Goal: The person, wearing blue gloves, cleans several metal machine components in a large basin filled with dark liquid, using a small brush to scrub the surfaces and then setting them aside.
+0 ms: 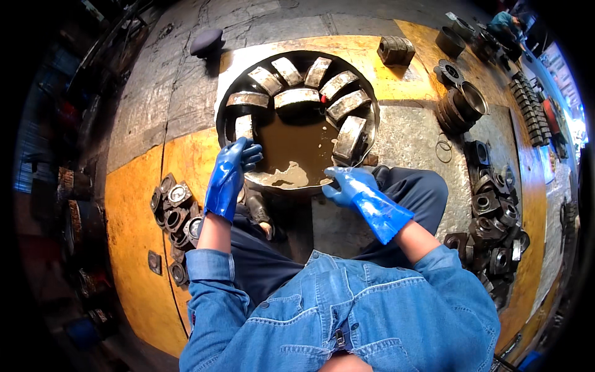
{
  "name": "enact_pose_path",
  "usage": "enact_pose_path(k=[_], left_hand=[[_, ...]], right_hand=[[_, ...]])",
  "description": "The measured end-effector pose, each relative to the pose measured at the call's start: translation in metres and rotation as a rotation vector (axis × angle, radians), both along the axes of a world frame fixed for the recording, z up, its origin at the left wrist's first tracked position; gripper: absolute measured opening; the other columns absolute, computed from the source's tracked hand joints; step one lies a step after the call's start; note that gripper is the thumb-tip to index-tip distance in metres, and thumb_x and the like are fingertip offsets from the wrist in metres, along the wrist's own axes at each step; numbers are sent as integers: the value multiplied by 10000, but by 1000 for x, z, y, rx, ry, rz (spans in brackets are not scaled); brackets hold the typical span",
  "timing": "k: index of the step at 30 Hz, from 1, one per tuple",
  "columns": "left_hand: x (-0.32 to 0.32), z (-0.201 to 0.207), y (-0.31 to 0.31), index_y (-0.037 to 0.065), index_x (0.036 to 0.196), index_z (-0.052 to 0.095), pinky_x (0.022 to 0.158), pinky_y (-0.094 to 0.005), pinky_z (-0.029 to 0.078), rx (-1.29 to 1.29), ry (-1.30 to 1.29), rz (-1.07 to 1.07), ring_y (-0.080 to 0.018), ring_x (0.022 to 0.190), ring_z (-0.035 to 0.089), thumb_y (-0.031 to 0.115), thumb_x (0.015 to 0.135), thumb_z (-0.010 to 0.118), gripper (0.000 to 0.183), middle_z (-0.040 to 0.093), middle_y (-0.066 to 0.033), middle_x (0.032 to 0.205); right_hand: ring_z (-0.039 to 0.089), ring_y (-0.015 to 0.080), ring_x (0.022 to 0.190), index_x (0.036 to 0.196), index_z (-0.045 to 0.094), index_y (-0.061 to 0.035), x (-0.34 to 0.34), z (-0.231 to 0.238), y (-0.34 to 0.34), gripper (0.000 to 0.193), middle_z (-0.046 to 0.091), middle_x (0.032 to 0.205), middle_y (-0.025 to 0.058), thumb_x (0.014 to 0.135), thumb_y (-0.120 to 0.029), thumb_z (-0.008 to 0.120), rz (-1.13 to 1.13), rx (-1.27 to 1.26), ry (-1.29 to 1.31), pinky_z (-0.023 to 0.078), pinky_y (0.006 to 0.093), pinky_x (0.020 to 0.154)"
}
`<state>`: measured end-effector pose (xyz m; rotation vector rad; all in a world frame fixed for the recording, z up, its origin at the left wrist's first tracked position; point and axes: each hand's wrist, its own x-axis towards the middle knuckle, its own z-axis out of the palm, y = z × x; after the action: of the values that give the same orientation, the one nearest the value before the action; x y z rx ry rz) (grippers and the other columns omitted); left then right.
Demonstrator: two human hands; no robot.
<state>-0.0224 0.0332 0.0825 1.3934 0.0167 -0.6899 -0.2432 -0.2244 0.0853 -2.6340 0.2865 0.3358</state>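
A round dark-rimmed basin (218, 118) of brown liquid sits on the floor before my knees. Curved metal segments stand along its inner wall, and one dark-sided segment (297, 97) lies further in. My left hand (235, 162), in a blue rubber glove, is over the left rim just below a pale metal segment (245, 126); its fingers extend rightward, loosely bent, holding nothing visible. At the near right rim is my right hand (352, 185), gloved alike, with thumb and fingers apart. Whether its fingertips press on the rim is unclear. Pale foam (291, 176) floats near me.
Dark metal fittings (176, 218) are heaped on my left, with another pile (496, 214) on my right. Stacked metal rings (462, 108), a block-shaped part (395, 51) and a dark cap-like object (206, 42) stand beyond the basin. Another person (505, 26) is at the far right.
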Motion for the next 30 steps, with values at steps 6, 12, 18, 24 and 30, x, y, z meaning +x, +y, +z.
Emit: enact_pose_path(k=[6, 12, 18, 24, 30], left_hand=[[14, -39, -10, 2, 1293, 678, 758, -324, 570, -50, 76, -19, -209, 880, 750, 397, 1106, 643, 438, 792, -127, 1091], [15, -36, -33, 43, 1232, 672, 767, -289, 553, -143, 105, -128, -149, 874, 725, 464, 1072, 702, 451, 773, -84, 1051], [34, -26, -34, -47, 1400, 618, 911, -313, 551, -68, 16, -118, -177, 1046, 726, 542, 1057, 678, 685, 764, -141, 1210], [51, -34, -28, -13, 1389, 644, 829, -278, 565, -105, 72, -27, -172, 1005, 743, 467, 1065, 715, 583, 774, -130, 1203], [49, -31, -23, 4, 1393, 640, 826, -266, 585, -144, 51, 23, -160, 1000, 752, 412, 1089, 694, 512, 782, -115, 1170]], right_hand=[[723, 353, 1227, 1445, 693, -134, 12, -3, -1, 605, 765, 1320, 164, 968, -504, 670, -36, 28, 69, 550, 454, 1081], [766, 348, 1061, 1385, 672, -124, 35, -8, -68, 543, 795, 1109, 160, 935, -415, 763, 28, -344, -135, 596, 452, 948], [652, 389, 1334, 1546, 546, -133, 108, -23, -117, 766, 641, 1513, 183, 829, -216, 803, 641, -682, -191, 503, 497, 1139], [686, 317, 1256, 1463, 632, -173, 154, -54, -128, 419, 741, 1306, 98, 1074, -277, 518, 1110, -587, 144, 494, 435, 1102], [745, 442, 1038, 1080, 817, -106, 186, -61, -97, 660, 786, 1056, 215, 1116, -582, 360, 837, -539, 664, 578, 521, 941]])
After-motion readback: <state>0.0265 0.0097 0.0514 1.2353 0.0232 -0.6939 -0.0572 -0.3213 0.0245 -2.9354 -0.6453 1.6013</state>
